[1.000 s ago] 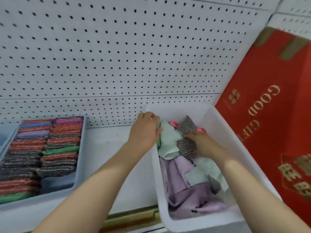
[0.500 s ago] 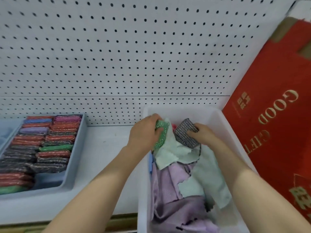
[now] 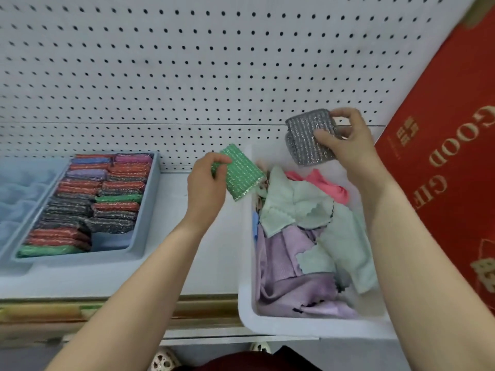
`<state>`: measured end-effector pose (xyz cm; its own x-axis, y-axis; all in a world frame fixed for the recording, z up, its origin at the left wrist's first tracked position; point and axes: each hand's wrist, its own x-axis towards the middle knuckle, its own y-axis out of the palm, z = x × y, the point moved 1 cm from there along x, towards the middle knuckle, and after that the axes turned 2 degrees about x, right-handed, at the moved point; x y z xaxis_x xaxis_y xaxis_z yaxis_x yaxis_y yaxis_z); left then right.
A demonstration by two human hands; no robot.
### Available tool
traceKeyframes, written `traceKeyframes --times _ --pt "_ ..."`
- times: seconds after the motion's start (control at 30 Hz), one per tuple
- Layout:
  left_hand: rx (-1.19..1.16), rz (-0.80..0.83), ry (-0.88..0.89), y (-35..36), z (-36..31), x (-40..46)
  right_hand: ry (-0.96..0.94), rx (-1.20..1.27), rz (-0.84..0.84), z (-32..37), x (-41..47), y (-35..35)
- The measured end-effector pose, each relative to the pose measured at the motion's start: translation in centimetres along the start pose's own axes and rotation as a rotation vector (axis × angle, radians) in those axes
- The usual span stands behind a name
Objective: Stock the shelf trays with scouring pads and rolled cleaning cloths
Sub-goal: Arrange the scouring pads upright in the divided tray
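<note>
My left hand grips a green glittery scouring pad just left of the white bin. Above the bin's back end, my right hand pinches a grey scouring pad. Loose cloths fill the bin: mint green, lilac and pink. On the shelf to the left stands a pale blue tray packed with two rows of scouring pads in red, black, green and purple.
A white pegboard wall backs the shelf. A large red gift box leans at the right, close to the bin. Another pale tray sits at the far left. Bare shelf lies between tray and bin.
Both hands rose out of the bin, each lifting a pad clear of the cloths: the green one leftwards, the grey one upwards.
</note>
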<state>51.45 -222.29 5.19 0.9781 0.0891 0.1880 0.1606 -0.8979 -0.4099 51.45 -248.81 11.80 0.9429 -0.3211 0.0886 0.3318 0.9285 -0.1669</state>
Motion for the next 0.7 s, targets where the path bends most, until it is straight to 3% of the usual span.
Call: traceKeyframes --times 0.07,0.17,0.23,0.4,0.6,0.7 --pt "-0.108 0.033 -0.057 -0.4 -0.3 -0.3 0.039 0.197 0.139 1.9 -1.3 1.3" --pt "-0.361 0.185 -0.128 -0.6 -2.6 -1.5 0.039 0.046 0.27 2.0 -3.0 4.3" --pt "-0.388 0.229 -0.108 -0.7 -2.9 -2.1 0.023 -0.042 0.293 0.9 -3.8 6.0" --pt "-0.331 0.098 -0.108 -3.1 -0.9 -2.1 -0.004 -0.203 0.321 0.3 -4.1 8.5" --pt "-0.388 0.079 -0.18 -8.7 1.7 -1.9 -0.024 -0.157 0.477 2.1 -5.2 14.9" --pt "-0.298 -0.015 -0.159 -13.0 3.7 -1.8 0.0 -0.203 0.431 2.6 -6.3 19.2"
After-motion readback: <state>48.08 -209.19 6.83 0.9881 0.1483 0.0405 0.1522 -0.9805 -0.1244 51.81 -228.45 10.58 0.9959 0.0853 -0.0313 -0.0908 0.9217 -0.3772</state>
